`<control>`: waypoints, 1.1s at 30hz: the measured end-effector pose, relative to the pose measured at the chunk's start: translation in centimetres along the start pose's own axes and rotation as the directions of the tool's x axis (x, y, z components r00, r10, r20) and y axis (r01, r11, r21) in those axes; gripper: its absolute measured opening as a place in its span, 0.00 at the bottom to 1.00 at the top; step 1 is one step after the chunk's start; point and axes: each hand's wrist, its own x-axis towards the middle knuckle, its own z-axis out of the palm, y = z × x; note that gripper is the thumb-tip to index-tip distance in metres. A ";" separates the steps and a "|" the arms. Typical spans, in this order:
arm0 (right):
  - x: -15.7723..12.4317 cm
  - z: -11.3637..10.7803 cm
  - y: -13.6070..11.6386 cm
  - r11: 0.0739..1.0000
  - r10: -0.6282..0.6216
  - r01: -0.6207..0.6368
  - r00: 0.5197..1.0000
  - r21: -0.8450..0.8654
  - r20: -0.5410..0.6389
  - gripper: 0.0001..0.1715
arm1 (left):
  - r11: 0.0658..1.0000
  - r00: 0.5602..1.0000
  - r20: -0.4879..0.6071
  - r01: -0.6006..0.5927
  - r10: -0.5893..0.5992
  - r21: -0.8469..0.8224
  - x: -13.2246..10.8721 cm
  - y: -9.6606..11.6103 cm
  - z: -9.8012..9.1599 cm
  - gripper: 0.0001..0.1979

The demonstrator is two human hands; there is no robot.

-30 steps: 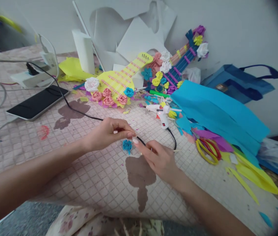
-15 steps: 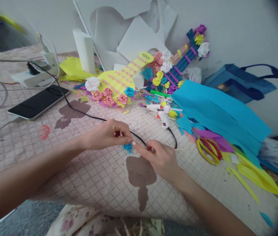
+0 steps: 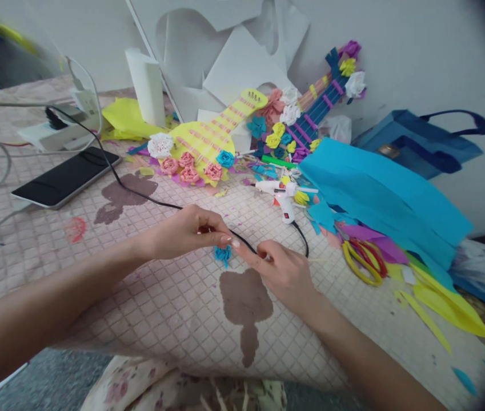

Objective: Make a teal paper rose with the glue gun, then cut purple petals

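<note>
A small blue paper flower (image 3: 223,254) sits just above the patterned mat (image 3: 160,308), between my two hands. My left hand (image 3: 186,231) pinches it from the upper left with fingertips closed. My right hand (image 3: 279,271) comes in from the right, its forefinger stretched to the flower and its other fingers curled round a thin stick. A black cord (image 3: 148,200) runs under my hands to a white glue gun (image 3: 283,197) lying a little beyond them.
A yellow paper guitar (image 3: 210,140) with paper flowers and a blue one (image 3: 311,111) lie at the back. A phone (image 3: 64,178) and power strip (image 3: 60,131) are left. Blue paper sheets (image 3: 379,194), scissors (image 3: 364,260) and yellow scraps (image 3: 443,305) lie right.
Both hands and the blue flower have hardly shifted; my left fingertips have closed down onto the flower, and my right forefinger has drawn in against it.
</note>
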 end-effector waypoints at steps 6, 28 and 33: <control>0.0 -0.2 -0.2 0.998 -0.030 0.027 0.999 0.054 0.042 0.32 | 0.988 0.998 -0.017 -0.051 0.054 0.147 -0.2 0.2 0.0 0.08; 0.2 -0.5 -0.4 1.000 -0.026 0.026 0.995 -0.005 0.097 0.32 | 0.994 0.996 -0.040 0.081 -0.079 0.079 -0.1 0.1 0.5 0.09; 0.2 -0.4 -0.4 1.000 -0.027 0.027 0.993 -0.005 0.113 0.32 | 0.976 0.989 -0.132 0.092 -0.067 0.197 -0.2 0.4 1.0 0.07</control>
